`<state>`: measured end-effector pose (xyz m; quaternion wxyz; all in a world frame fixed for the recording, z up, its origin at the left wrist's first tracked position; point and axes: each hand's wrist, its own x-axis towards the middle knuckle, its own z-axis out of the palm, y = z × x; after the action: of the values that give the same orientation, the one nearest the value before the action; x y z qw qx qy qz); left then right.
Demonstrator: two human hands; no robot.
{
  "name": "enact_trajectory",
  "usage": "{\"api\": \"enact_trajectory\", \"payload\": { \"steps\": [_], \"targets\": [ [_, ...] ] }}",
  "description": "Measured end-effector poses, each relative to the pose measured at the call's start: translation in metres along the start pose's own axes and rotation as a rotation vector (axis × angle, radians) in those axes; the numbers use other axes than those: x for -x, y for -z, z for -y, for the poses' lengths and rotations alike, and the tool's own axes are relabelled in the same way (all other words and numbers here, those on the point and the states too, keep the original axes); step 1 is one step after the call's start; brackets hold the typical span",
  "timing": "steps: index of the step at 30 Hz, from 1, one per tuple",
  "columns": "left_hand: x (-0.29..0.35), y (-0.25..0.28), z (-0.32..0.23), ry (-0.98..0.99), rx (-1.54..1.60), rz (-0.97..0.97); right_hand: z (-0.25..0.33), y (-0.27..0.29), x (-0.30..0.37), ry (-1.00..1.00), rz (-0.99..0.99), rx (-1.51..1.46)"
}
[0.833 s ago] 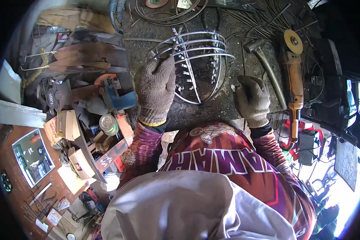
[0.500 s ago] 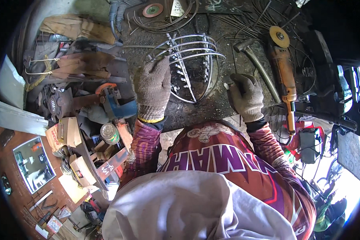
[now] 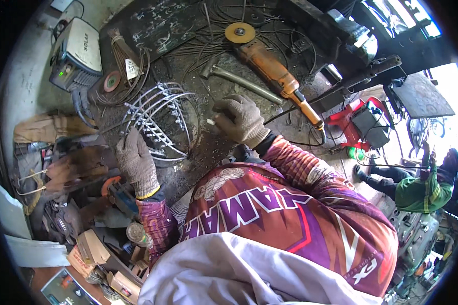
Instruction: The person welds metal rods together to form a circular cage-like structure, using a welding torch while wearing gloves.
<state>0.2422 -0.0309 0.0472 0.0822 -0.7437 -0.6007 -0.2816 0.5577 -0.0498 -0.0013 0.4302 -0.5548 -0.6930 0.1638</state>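
Maroon sleeves (image 3: pixel 292 160) accompany knit gloves (image 3: pixel 137 165) (one yellow-edged).

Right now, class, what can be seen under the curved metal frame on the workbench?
Through gaps in the curved metal frame, the dark, dirty workbench shows. Whatever the metal itself, or the gloved left hand at its left edge, covers cannot be seen.

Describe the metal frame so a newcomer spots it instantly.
At the dark workbench, find the gloved left hand. The metal frame lies just ahead and right of it. Unlike the dark wire coil behind it, it's silvery, with several curved rods across two studded bars.
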Motion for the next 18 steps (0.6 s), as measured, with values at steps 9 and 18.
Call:
{"api": "enact_trajectory", "payload": {
  "steps": [9, 18],
  "targets": [
    [0.005, -0.009, 0.004, -0.015, 0.007, -0.014, 0.002, 0.074, 0.001, 0.053, -0.537, 0.021],
    [0.003, -0.002, 0.001, 0.047, 0.222, 0.005, -0.17, 0.259, 0.036, -0.61, -0.936, -0.064]
  ]
}}
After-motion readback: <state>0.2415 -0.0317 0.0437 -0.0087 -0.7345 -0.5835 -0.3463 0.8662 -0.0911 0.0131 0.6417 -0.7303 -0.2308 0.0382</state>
